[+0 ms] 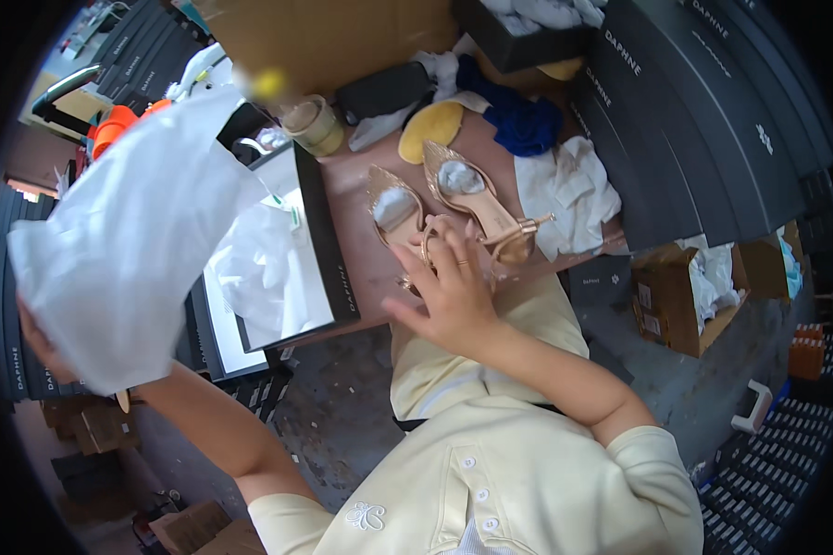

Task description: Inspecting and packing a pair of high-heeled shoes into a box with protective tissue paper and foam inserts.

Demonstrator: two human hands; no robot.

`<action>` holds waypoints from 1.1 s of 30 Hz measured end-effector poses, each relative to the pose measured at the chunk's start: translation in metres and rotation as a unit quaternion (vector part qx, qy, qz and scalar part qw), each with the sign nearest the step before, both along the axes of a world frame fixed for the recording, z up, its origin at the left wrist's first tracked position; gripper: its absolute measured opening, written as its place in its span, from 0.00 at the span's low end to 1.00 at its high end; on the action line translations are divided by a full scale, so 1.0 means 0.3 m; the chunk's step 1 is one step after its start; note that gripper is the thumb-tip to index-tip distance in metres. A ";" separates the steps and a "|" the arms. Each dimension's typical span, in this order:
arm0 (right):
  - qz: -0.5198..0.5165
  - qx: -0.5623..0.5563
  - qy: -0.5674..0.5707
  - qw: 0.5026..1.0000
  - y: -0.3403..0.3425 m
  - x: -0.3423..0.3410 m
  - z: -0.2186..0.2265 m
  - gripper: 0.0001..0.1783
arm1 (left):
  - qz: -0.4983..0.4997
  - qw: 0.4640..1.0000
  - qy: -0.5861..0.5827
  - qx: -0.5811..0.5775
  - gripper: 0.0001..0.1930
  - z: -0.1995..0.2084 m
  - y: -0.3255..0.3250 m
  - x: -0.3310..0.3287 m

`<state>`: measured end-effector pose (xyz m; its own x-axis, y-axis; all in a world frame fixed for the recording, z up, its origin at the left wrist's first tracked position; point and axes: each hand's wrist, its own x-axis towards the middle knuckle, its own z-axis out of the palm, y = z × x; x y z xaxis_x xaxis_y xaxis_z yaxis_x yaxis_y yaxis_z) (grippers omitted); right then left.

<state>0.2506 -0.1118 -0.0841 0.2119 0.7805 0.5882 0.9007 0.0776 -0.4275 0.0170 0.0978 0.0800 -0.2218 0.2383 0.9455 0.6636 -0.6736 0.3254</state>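
Note:
My left hand (44,347) is raised at the far left, closed on a large white sheet of tissue paper (130,231) that hides most of its fingers. A small tan tip (123,400) shows below the sheet; I cannot make out what it is. My right hand (449,287) rests over the back of a gold pointed heeled shoe (379,199), fingers and thumb spread, touching it. Its mate, another gold heeled shoe (467,194), lies just right of it. White stuffing fills both toes. An open black shoebox (329,245) with white paper inside stands left of the shoes.
On the pink tabletop (352,190) lie a yellow pad (432,131), a blue cloth (523,116), a white cloth (569,194) and a tape roll (315,125). Black shoeboxes (685,111) are stacked at right. A carton (680,301) of white paper stands below them.

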 end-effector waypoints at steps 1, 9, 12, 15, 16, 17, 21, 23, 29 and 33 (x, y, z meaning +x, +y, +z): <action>-0.014 -0.026 -0.003 1.000 0.019 0.000 -0.015 0.32 | -0.004 1.000 -0.019 0.008 0.16 0.012 0.022 0.012; 0.091 -0.264 0.196 0.940 0.003 0.102 0.104 0.09 | -0.131 0.976 0.100 0.142 0.13 0.042 0.112 0.250; 0.139 -0.116 0.594 0.783 -0.213 0.206 0.192 0.11 | 0.010 0.924 0.379 0.045 0.12 -0.020 0.141 0.477; 0.245 0.065 0.798 0.546 -0.412 0.248 0.177 0.17 | -0.094 0.872 0.433 -0.206 0.12 -0.178 0.124 0.629; 0.237 0.127 0.840 0.471 -0.478 0.256 0.093 0.18 | -0.150 0.855 0.432 -0.246 0.13 -0.235 0.117 0.664; 0.271 0.128 0.858 0.418 -0.486 0.244 0.119 0.18 | -0.194 0.848 0.393 -0.299 0.14 -0.311 0.129 0.691; 0.155 0.184 0.932 0.270 -0.491 0.203 0.115 0.25 | -0.349 0.740 0.224 -0.530 0.16 -0.249 0.011 0.681; 0.191 0.143 0.935 0.263 -0.463 0.212 0.121 0.26 | -0.355 0.748 0.204 -0.522 0.16 -0.219 -0.027 0.634; 0.252 0.094 0.927 0.260 -0.406 0.180 0.107 0.26 | -0.165 0.886 0.288 -0.323 0.16 -0.153 -0.218 0.480; 0.205 0.053 0.894 0.396 -0.371 0.140 0.107 0.24 | -0.454 0.762 0.121 -0.445 0.16 -0.113 -0.434 0.474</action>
<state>0.2927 -0.2231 -0.0519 0.2326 0.9556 -0.1807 -0.9302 0.1644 -0.3281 0.1591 -0.0324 0.0462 0.5714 0.7615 0.3060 0.1687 -0.4739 0.8643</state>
